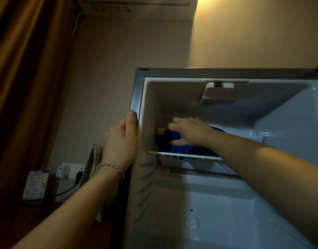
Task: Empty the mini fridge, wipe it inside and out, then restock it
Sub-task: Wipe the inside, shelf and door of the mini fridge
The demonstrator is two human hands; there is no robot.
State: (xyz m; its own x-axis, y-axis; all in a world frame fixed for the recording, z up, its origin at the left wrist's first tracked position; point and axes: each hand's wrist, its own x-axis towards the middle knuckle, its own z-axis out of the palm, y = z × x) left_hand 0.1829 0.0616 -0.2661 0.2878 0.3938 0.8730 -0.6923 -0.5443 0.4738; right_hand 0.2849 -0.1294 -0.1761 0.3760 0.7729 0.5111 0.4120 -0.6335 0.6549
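Observation:
The mini fridge (136,90) stands open with its white inside bare. My right hand (188,130) reaches into the upper compartment and presses a dark blue cloth (179,149) down on the white wire shelf (183,155), thumb tucked under the cloth's fold. My left hand (121,141), with a braided bracelet at the wrist, holds the fridge's left front edge, thumb up along the frame. The lower compartment holds nothing; a round drain fitting (191,221) shows on its back wall.
Left of the fridge a wall socket (70,170) has a black cable plugged in. A small blue and white box (36,184) stands on the dark surface beside it. A folded white card (90,169) leans by the fridge. Brown curtain (28,69) at left.

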